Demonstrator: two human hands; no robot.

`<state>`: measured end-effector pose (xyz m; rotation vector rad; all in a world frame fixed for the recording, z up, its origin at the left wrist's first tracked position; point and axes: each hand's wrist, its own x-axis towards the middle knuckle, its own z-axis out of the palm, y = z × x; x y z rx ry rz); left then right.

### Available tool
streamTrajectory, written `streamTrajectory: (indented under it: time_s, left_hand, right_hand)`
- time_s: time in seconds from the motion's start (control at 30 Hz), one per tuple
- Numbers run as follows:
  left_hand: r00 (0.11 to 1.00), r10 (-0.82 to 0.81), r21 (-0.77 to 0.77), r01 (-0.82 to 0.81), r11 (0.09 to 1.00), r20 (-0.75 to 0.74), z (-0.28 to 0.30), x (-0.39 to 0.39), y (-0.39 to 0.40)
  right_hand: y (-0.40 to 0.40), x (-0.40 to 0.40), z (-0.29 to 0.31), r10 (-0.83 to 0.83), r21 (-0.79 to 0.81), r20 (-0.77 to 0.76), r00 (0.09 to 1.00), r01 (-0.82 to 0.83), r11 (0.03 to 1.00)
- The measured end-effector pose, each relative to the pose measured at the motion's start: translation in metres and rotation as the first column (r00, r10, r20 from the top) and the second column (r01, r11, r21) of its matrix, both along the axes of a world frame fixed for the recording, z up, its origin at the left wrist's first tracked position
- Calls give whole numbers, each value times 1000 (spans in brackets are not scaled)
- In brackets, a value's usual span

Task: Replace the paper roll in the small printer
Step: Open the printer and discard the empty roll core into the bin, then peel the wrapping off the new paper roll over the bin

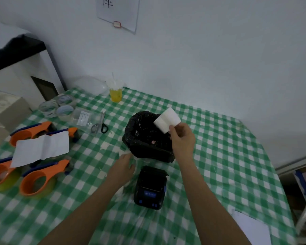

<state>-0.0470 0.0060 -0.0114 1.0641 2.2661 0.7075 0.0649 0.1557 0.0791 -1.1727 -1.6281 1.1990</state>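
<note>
**White paper roll held over the black bin, small printer waiting below**

On the far left of the green-and-white checked tablecloth [219,156], three orange plastic tape dispensers [37,177] with blue handles are sitting in a cluster, a creased white sheet [41,149] lying across them. Behind them, clear tape rolls [57,107] are standing together, and black-handled scissors [101,123] are lying just beside a clear packet. A plastic cup of yellow drink [115,93] is standing near the wall.

My left hand [121,167] is resting palm down on the cloth, fingers loosely spread, touching crinkled clear film; I cannot tell whether it is gripping that film. Just beside it, the small printer [150,187], black, rounded and matte with blue buttons, is lying closed on the table. Behind the printer, a small bin lined with a glossy black bag [145,138] is standing open.

My right hand [181,140] is pinching the paper roll [167,120], a white cylinder, between thumb and fingers, holding it tilted over the bin's right rim.
</note>
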Motion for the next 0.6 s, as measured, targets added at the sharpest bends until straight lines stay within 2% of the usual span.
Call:
streamTrajectory:
  time_s: [0.07,0.1,0.17,0.2,0.47,0.6]
  left_hand:
    - [1000,7,-39,-7,999,1,0,-5,-3]
    - [1000,17,-67,-17,998,5,0,-6,-5]
    - [1000,23,-121,-21,992,16,-3,-7,-10]
    - [1000,19,-152,-15,988,24,-6,-9,-13]
    - [978,-204,-439,198,876,34,-37,-19,-39]
    - [940,-334,-540,248,804,-67,-43,-13,-40]
  right_hand:
    - [16,-17,-5,-14,-21,60,998,16,1000]
    - [21,-23,-13,20,-58,144,989,-12,998]
    - [24,-26,-34,167,-188,324,931,-109,976]
    - [21,-25,-44,223,-239,365,904,-141,961]
    - [-31,-3,-68,302,-198,316,899,-249,948]
    - [-44,5,-77,358,-204,362,861,-301,932]
